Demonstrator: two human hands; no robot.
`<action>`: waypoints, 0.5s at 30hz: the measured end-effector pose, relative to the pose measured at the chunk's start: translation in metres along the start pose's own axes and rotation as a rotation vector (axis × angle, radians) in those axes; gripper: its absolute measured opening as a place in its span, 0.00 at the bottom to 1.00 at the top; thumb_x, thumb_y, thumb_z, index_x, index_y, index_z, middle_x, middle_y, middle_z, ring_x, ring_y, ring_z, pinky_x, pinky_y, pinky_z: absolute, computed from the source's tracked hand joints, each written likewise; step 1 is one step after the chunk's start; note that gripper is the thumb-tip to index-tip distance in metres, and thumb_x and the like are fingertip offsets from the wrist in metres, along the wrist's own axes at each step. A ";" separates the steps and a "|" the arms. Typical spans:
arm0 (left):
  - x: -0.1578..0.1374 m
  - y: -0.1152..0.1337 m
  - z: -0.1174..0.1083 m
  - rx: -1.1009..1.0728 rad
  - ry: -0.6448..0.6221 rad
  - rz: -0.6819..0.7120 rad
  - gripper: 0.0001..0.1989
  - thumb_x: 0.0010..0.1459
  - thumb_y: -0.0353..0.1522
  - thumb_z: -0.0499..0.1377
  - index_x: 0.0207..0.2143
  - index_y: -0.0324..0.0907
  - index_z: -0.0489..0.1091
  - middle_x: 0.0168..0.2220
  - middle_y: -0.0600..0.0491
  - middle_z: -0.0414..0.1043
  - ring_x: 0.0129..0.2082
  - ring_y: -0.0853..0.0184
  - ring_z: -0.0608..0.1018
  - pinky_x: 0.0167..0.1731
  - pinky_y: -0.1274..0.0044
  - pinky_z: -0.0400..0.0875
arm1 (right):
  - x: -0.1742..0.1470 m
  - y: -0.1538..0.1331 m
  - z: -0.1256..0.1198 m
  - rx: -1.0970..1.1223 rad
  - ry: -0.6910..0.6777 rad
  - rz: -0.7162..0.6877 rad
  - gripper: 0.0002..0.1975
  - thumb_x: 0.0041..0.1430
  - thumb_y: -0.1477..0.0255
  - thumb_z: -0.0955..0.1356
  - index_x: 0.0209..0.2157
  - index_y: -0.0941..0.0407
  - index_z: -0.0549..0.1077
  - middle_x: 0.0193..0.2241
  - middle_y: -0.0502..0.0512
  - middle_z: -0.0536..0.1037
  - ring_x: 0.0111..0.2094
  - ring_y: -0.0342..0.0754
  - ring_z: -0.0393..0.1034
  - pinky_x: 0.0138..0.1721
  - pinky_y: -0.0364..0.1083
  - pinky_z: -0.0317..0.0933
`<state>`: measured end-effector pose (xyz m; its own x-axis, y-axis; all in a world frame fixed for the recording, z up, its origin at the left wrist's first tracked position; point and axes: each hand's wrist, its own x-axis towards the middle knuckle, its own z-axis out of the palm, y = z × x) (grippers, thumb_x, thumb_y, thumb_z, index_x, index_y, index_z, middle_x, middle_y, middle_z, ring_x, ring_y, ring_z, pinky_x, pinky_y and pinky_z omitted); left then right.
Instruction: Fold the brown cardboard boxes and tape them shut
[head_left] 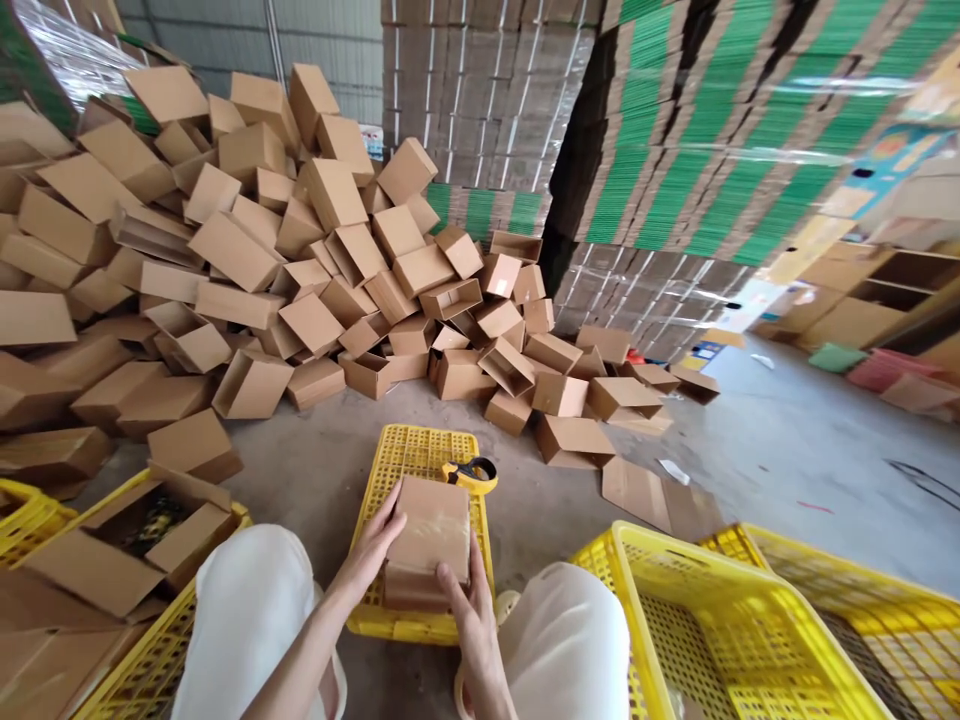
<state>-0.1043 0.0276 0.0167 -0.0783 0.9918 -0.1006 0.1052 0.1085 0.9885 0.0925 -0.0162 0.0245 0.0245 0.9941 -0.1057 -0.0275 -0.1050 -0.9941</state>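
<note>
A small brown cardboard box with shiny tape across its top is held between my two hands, over an upturned yellow plastic crate. My left hand grips its left side, fingers along the upper edge. On the right side, my right hand closes round it, thumb on the near face. Just beyond the box, a yellow and black tape dispenser lies on the crate. Whether the box's underside touches the crate is hidden.
Cardboard boxes lie in a large heap ahead. Yellow crates stand on my right. To my left, an open carton with dark contents rests in another crate. Tall stacks of flattened cardboard rise behind.
</note>
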 end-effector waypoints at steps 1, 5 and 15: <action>0.004 0.008 0.000 0.018 -0.003 0.006 0.35 0.69 0.48 0.54 0.74 0.50 0.55 0.76 0.54 0.54 0.76 0.58 0.56 0.74 0.64 0.52 | 0.001 -0.001 -0.002 -0.036 0.002 -0.014 0.43 0.65 0.51 0.71 0.75 0.46 0.54 0.74 0.52 0.59 0.73 0.59 0.55 0.71 0.59 0.57; 0.011 0.013 0.013 0.068 0.066 0.045 0.34 0.70 0.48 0.51 0.74 0.49 0.55 0.76 0.53 0.52 0.76 0.60 0.55 0.75 0.65 0.49 | -0.004 0.002 -0.006 -0.299 0.036 -0.205 0.35 0.71 0.53 0.66 0.74 0.44 0.55 0.75 0.50 0.56 0.75 0.59 0.50 0.72 0.62 0.53; 0.014 -0.010 0.019 0.043 0.111 0.109 0.35 0.68 0.46 0.53 0.74 0.47 0.53 0.76 0.49 0.52 0.76 0.60 0.57 0.75 0.65 0.49 | -0.001 -0.001 0.005 -1.120 0.130 -0.660 0.25 0.76 0.62 0.60 0.70 0.45 0.66 0.69 0.52 0.68 0.74 0.65 0.51 0.70 0.72 0.51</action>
<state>-0.0879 0.0418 0.0028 -0.1728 0.9847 0.0223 0.1612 0.0060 0.9869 0.0878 -0.0171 0.0255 -0.1888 0.8635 0.4677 0.8669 0.3703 -0.3337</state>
